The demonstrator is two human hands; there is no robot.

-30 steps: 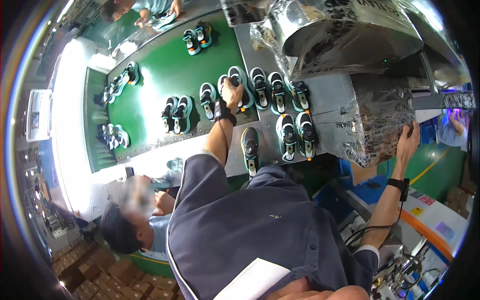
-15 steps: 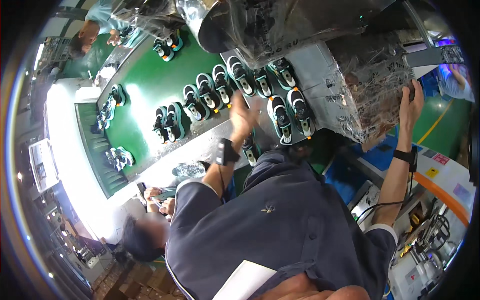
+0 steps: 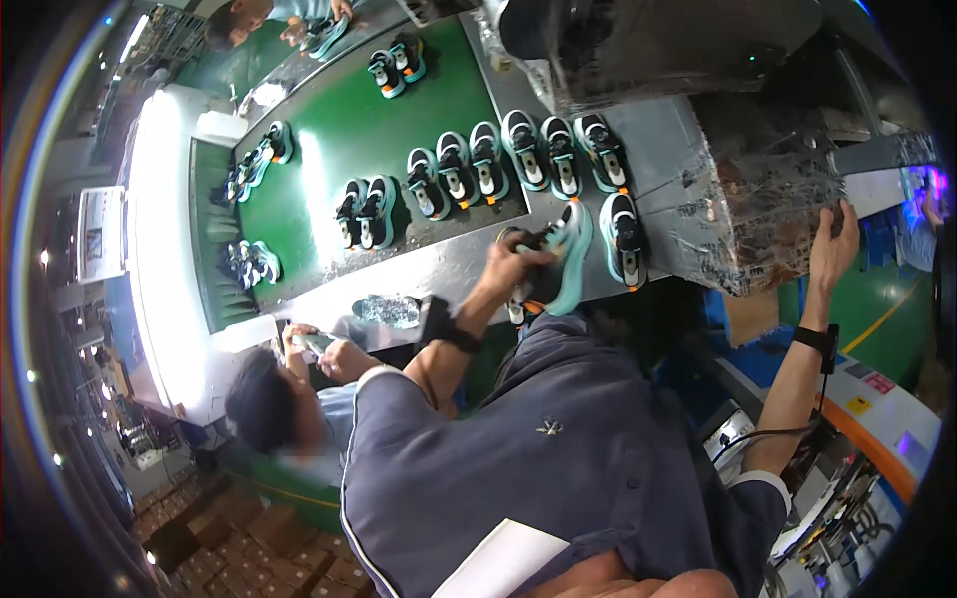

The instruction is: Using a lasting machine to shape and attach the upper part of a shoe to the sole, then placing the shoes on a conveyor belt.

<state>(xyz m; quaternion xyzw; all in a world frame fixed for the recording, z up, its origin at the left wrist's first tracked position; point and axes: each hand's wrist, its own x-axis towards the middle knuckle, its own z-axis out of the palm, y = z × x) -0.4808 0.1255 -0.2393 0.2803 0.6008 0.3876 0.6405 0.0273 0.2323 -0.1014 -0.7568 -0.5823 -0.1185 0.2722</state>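
Fingers of our left hand [image 3: 510, 267] curl over the dark upper of a black sports shoe with a thick teal sole [image 3: 571, 271], gripping it from the left; the shoe leans on its side just right of the fingertips, its sole facing away from our palm, over the front part of a grey metal table [image 3: 454, 249]. Blur keeps us from telling exactly where the fingertips press, and hand and shoe hide most of a second black shoe with a pale heel strip [image 3: 515, 311]. We cannot make out the bulky, dark, film-wrapped shape [image 3: 658, 50] at the upper edge. Our left forearm slants up and rightward; our right arm reaches up, its hand [image 3: 833, 247] slightly spread at the edge of a box wrapped in clear film [image 3: 768, 224].
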